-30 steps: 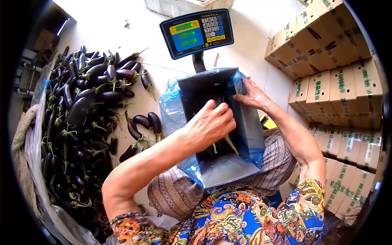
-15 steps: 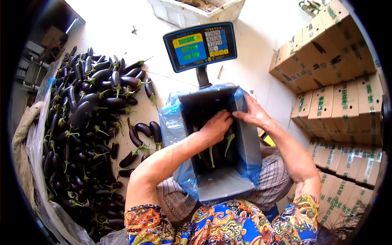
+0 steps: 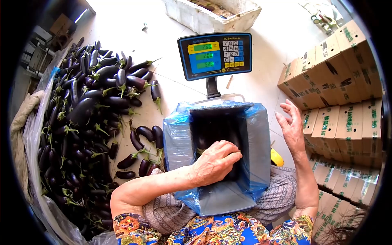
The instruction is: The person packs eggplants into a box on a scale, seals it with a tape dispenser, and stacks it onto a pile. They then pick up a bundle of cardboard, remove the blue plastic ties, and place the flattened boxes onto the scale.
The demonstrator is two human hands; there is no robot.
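Observation:
A dark open box lined with blue plastic film stands between my knees, its flaps folded outward. Dark eggplants lie inside it, mostly in shadow. My left hand is over the box opening with its fingers curled together; whatever they grip is hidden beneath them. Off to the right of the box, my right hand is raised, fingers apart and nothing in it. Behind the box rises the display of a digital scale, with green lit digits.
A large heap of eggplants on plastic sheeting fills the left side, with several loose ones near the box. Stacked cartons line the right. A white foam crate stands at the back, and a yellow object lies right of the box.
My right hand has let go of the box's right flap and moved out to the right. My left hand has come back toward me within the box opening. The scale's digits differ.

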